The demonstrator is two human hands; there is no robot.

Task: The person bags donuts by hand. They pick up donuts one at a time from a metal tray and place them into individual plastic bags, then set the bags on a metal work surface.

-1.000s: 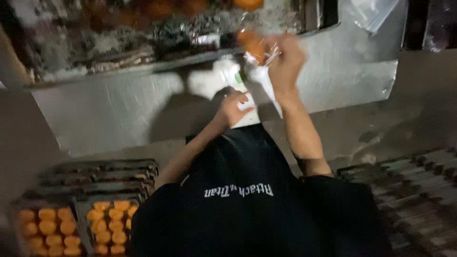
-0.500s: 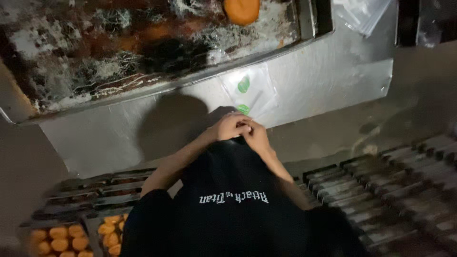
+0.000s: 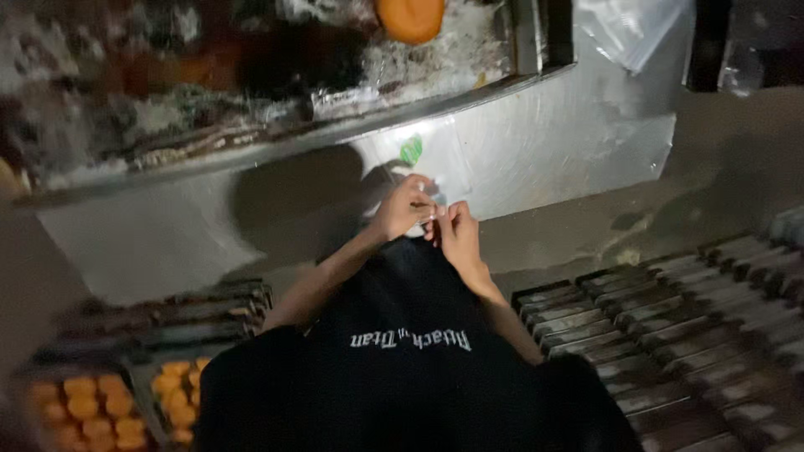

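Both my hands meet at chest height in front of a steel counter. My left hand and my right hand pinch the mouth of a clear plastic bag with a green mark on it; the bag hangs against the counter's steel front. One round orange cake lies on the crusted metal tray above. My black shirt hides what lies below my hands.
Black plastic trays holding several orange cakes sit at lower left. Rows of empty dark trays fill the lower right. A crumpled clear plastic sheet lies at top right on the steel counter.
A second ago my right hand was raised with an orange cake by the tray; both hands then came down together and now hold the bag's mouth. The view shifted slightly.
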